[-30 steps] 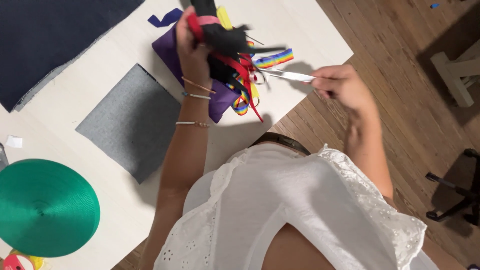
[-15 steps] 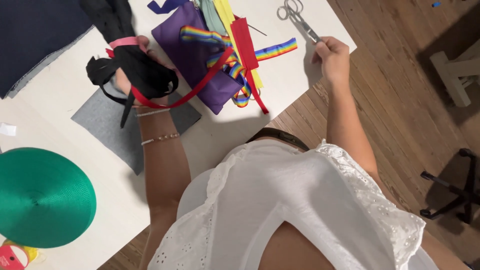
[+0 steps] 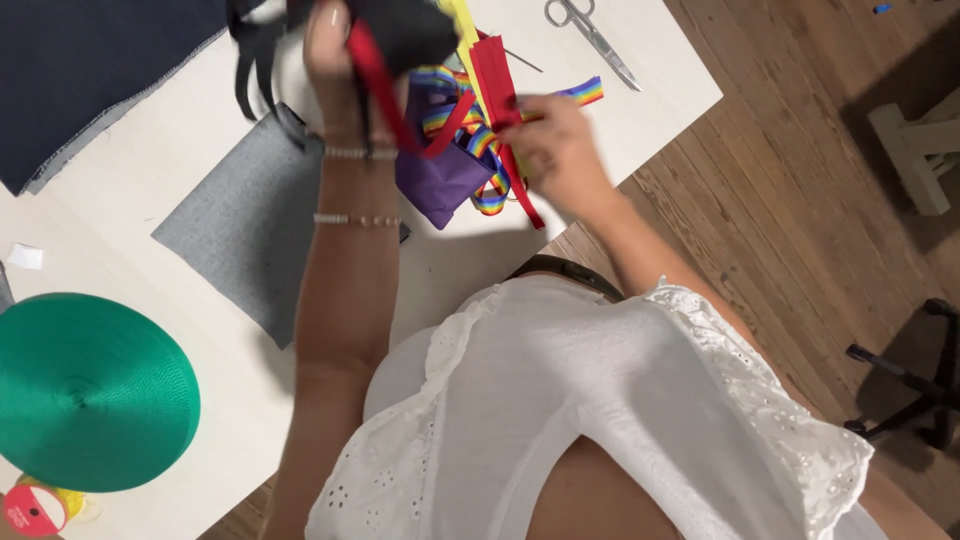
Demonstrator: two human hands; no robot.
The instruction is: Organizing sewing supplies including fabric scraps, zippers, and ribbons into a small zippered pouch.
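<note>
At top centre the left hand (image 3: 335, 45) grips black and red straps (image 3: 400, 40). The right hand (image 3: 555, 150) pinches a red ribbon (image 3: 497, 90) near the table edge (image 3: 640, 165), with scissors (image 3: 590, 35) well apart.

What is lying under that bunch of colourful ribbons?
A purple cloth piece lies under the rainbow ribbon and red ribbon, on the white table. Whatever is beneath it is covered.

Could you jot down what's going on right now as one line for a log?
left hand: holds black straps and red ribbon | right hand: at rainbow ribbon | scissors: lying on table
</note>
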